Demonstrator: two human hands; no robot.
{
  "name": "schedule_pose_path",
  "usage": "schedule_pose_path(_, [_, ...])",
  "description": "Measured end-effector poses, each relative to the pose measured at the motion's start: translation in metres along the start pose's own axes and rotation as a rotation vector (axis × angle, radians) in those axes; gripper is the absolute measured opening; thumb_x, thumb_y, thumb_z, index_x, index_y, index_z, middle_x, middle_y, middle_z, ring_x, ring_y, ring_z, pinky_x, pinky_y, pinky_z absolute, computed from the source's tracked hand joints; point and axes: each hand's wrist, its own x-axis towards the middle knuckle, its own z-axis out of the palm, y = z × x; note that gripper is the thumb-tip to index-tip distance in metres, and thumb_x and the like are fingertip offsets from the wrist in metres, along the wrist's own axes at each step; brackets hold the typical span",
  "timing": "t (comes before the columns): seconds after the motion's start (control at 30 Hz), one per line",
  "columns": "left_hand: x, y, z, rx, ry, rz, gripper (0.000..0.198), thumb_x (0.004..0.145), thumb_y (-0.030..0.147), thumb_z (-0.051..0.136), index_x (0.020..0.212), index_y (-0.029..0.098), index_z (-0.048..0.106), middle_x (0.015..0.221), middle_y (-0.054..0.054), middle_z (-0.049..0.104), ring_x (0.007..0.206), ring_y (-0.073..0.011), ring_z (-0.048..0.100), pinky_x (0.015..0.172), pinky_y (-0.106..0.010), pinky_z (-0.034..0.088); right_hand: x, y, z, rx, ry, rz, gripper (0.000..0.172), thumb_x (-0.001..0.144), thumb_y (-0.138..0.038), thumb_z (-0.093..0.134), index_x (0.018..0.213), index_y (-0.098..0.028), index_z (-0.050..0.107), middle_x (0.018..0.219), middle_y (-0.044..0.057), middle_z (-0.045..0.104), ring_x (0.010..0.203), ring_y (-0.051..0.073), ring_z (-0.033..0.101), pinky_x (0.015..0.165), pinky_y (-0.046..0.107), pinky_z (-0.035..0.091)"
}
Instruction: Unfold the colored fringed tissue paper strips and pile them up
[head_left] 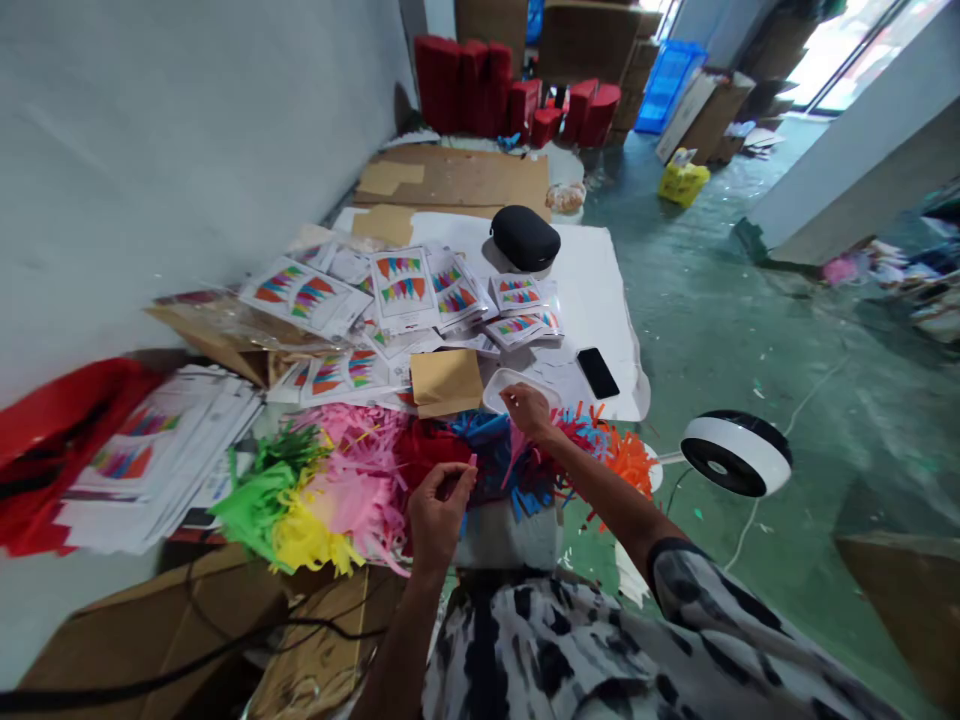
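Note:
My left hand (441, 515) is closed in a pinch, with a small pink piece (473, 461) standing up from its fingertips; it looks like a bit of pink paper. My right hand (527, 410) reaches over a shallow white tray (495, 380), fingers bent together at the tray. Whatever lies between those fingers is too small to make out. Under and beside both hands spreads a row of fringed paper tassels: green (259, 505), yellow (311, 530), pink (360, 490), dark red (420, 450), blue (529, 495) and orange (630, 462). A brown cardboard piece (447, 382) lies left of the tray.
Several printed tassel packets (405, 288) are piled on the white table (592, 270). A black case (525, 238) and a phone (598, 373) lie there too. At left is a stack of printed sheets (157, 450). A white and black fan (736, 453) stands at right.

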Motion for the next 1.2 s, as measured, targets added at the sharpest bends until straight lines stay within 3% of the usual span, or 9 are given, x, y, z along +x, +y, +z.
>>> schedule_pose_path(0.07, [-0.004,-0.002,0.002,0.0,0.021,-0.009,0.028,0.082,0.05,0.08,0.087,0.023,0.074,0.078,-0.001,0.074,0.071,-0.0167,0.07,0.067,-0.025,0.056,0.029,0.012,0.011,-0.155,-0.056,0.015,0.022,0.102,-0.026,0.058,0.109,-0.022,0.078,0.117,0.012,0.077,0.108,0.024,0.069,0.094,0.036,0.045])
schedule_pose_path(0.17, [-0.008,-0.005,0.006,-0.034,0.078,-0.051,0.031,0.08,0.05,0.082,0.093,0.023,0.074,0.08,-0.001,0.074,0.07,-0.0161,0.071,0.069,-0.027,0.058,0.053,0.02,0.029,-0.206,-0.114,0.02,0.02,0.1,-0.028,0.062,0.108,-0.018,0.077,0.117,0.017,0.076,0.114,0.029,0.065,0.099,0.042,0.04])
schedule_pose_path(0.3, [-0.011,-0.01,0.008,-0.036,0.118,-0.163,0.042,0.078,0.051,0.082,0.11,0.023,0.077,0.091,-0.004,0.078,0.075,-0.0184,0.074,0.072,-0.03,0.061,0.061,0.023,0.049,-0.255,-0.162,0.035,0.019,0.1,-0.026,0.06,0.107,-0.017,0.075,0.113,0.018,0.076,0.111,0.03,0.065,0.097,0.042,0.037])
schedule_pose_path(0.47, [-0.011,-0.009,0.014,-0.019,0.081,-0.128,0.029,0.081,0.051,0.079,0.089,0.023,0.078,0.078,-0.003,0.077,0.074,-0.019,0.072,0.072,-0.028,0.058,0.059,0.025,0.049,-0.265,-0.145,0.027,0.021,0.1,-0.023,0.055,0.105,-0.017,0.074,0.111,0.016,0.077,0.107,0.028,0.065,0.094,0.041,0.034])
schedule_pose_path(0.67, [-0.011,0.004,0.021,-0.065,0.073,-0.076,0.028,0.086,0.05,0.076,0.091,0.022,0.076,0.081,-0.002,0.074,0.073,-0.0169,0.069,0.069,-0.026,0.056,0.043,0.021,0.018,-0.202,0.022,-0.027,0.024,0.101,-0.021,0.049,0.1,-0.018,0.073,0.108,0.011,0.077,0.105,0.024,0.062,0.092,0.039,0.03])
schedule_pose_path(0.83, [-0.003,0.016,0.022,-0.027,0.112,0.045,0.026,0.091,0.046,0.072,0.094,0.02,0.074,0.089,-0.003,0.075,0.083,-0.0162,0.07,0.079,-0.025,0.056,0.001,0.006,-0.028,0.066,0.239,-0.306,0.014,0.099,-0.021,0.058,0.092,-0.02,0.07,0.096,0.006,0.077,0.098,0.021,0.063,0.093,0.037,0.03])
schedule_pose_path(1.03, [0.003,0.035,0.028,-0.039,0.021,0.205,0.023,0.093,0.043,0.071,0.096,0.02,0.074,0.092,-0.003,0.075,0.084,-0.0162,0.07,0.081,-0.026,0.056,-0.065,-0.022,-0.091,0.157,0.106,-0.667,0.017,0.105,-0.028,0.06,0.095,-0.023,0.073,0.089,0.003,0.077,0.092,0.019,0.065,0.098,0.039,0.033])
schedule_pose_path(1.2, [-0.002,0.044,0.033,-0.223,-0.081,0.133,0.026,0.091,0.044,0.074,0.093,0.019,0.073,0.086,-0.002,0.075,0.079,-0.0156,0.07,0.075,-0.025,0.055,-0.094,-0.03,-0.114,0.282,0.077,-0.727,0.014,0.103,-0.033,0.065,0.102,-0.025,0.076,0.092,0.003,0.078,0.089,0.019,0.068,0.092,0.039,0.041])
